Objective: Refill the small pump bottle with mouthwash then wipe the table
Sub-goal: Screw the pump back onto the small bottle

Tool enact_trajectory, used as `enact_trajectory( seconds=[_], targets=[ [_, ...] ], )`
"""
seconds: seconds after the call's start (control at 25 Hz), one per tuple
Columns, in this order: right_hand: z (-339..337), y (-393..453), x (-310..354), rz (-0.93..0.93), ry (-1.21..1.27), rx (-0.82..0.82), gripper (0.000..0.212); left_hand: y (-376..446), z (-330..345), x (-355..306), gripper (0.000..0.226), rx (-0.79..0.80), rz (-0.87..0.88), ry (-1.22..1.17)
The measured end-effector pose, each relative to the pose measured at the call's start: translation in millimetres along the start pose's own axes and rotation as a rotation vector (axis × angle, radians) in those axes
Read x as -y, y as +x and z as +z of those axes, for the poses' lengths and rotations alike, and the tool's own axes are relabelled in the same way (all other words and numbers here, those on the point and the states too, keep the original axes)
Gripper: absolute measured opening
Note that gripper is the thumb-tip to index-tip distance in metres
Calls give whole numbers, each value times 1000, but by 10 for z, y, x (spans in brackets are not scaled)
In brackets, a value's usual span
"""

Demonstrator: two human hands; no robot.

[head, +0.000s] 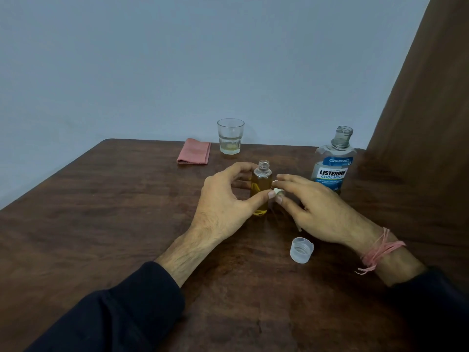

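The small clear pump bottle point(261, 184) stands upright mid-table with its neck open and yellowish liquid inside. My left hand point(223, 199) grips it between thumb and fingers. My right hand point(317, 212) is just right of it, pinching the white pump head point(278, 192), whose thin tube trails down beneath the fingers. The large Listerine mouthwash bottle point(333, 161) stands uncapped at the right rear. Its clear cap point(301, 250) lies on the table near my right wrist. A folded pink cloth point(194, 154) lies at the back.
A drinking glass point(230, 137) with a little pale liquid stands at the back edge beside the cloth. The dark wooden table point(101, 224) ends against a blue-grey wall. A brown panel point(426, 123) rises at the right.
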State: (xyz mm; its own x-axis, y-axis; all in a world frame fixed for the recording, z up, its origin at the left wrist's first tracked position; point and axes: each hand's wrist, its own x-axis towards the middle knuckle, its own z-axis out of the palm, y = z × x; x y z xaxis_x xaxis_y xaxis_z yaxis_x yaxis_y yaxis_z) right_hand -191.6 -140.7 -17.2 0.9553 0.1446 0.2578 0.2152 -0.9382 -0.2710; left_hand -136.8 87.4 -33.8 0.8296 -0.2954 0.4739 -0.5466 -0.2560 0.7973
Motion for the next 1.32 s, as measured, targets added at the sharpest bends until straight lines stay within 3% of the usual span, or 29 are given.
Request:
enact_trajectory(
  seconds=[0.28,0.52,0.8,1.16,1.32],
  targets=[
    [-15,-9,100,-13,-35,-4,29,10,-5,1,53,4,9,-16],
    [-41,19,79,142,23,-78,21,24,-4,-16,55,-3,-14,28],
    [-46,13,58,249,161,-50,50,6,-5,-26,56,7,-37,13],
    [-207,-1,164,75,571,-424,50,3,-10,-39,52,44,-56,9],
    [-270,1,238,-93,731,-562,59,-4,-17,-28,51,45,-37,10]
  ],
)
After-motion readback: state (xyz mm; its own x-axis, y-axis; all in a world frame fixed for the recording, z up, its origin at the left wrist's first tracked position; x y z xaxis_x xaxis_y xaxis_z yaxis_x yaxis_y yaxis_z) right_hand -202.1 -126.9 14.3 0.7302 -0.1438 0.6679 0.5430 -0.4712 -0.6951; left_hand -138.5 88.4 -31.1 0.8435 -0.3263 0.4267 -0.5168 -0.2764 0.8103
